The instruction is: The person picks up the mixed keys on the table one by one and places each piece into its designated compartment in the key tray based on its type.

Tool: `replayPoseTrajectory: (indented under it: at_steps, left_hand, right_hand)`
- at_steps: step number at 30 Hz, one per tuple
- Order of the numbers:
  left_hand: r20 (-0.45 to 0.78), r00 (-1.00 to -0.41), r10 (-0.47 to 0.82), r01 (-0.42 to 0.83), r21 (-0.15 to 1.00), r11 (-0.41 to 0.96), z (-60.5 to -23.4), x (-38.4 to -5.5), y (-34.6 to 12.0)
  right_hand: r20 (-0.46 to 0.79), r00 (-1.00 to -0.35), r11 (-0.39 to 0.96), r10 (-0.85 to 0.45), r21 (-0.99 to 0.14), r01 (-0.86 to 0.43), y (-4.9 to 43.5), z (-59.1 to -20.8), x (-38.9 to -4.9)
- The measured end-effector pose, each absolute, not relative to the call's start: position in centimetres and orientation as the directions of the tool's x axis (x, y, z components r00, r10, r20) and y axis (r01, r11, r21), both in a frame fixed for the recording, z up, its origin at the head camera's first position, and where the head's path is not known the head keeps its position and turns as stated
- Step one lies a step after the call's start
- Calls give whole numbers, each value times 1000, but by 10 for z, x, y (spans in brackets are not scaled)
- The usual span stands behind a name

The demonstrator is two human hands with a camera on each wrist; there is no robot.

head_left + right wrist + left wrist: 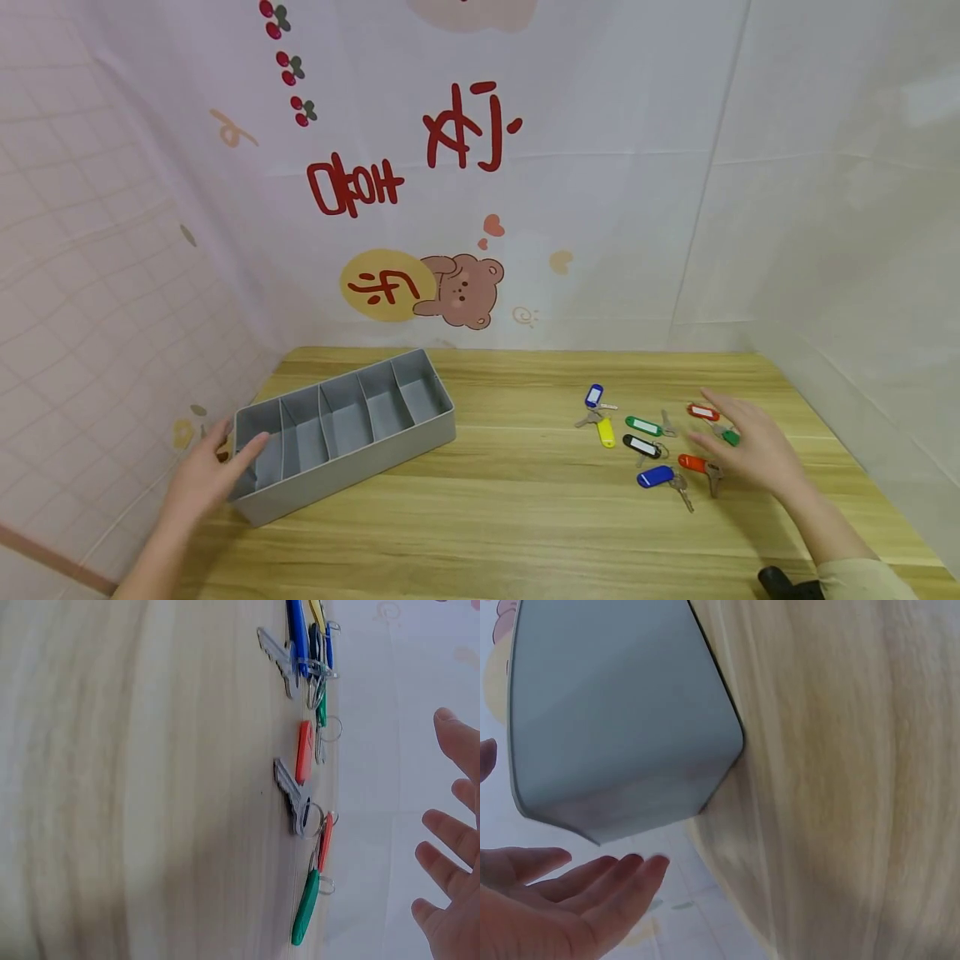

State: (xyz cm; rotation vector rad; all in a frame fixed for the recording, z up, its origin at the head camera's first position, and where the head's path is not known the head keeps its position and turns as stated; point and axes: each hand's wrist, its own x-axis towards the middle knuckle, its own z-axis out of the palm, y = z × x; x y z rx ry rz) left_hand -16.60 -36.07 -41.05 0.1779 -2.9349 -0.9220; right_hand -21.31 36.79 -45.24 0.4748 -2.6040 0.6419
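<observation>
Soft light, faint shadows, dimmer wrist views

- Grey box (352, 468): open-topped, upright, five compartments in a row, slantwise on the desk (517, 500).
- Blue tag (594, 396) and yellow tag (606, 432), with keys (590, 419): right of the box, nearest it.
- Green tag (644, 427), black tag (642, 447), second blue tag (656, 477): further right of the box.
- Orange tag (692, 462), red tag (703, 412), second green tag (731, 437): farthest from the box.

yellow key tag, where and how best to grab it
Probably pinch the yellow key tag across its near end, coming from above on the near side: that end lies flat and uncovered, while a key sits by the far end.
</observation>
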Motion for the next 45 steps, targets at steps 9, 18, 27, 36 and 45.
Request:
replayPoseTrajectory:
  at_steps: [9, 18, 27, 36, 45]
  left_hand:
    - [-114, -983, -141, -181, 654, 734, -408, -165, -372]
    - [-138, -982, -130, -189, 705, 684, -415, -168, -380]
    - [-167, -980, -110, -200, 839, 506, -425, -168, -384]
    - [-143, -984, -109, -177, 870, 460, -429, -169, -387]
    - [-127, -989, -72, -146, 896, 419, -431, -172, -376]
  right_hand:
    - [446, -874, 843, -193, -381, -381, 384, -454, -211]
    - [405, -903, 831, -145, -444, -334, 401, -458, -213]
    - [297, -948, 812, -111, -523, -259, 416, -459, -213]
    - [188, -978, 782, -95, -593, -190, 428, -458, -213]
    - [209, -974, 763, -92, -614, -204, 438, -464, -215]
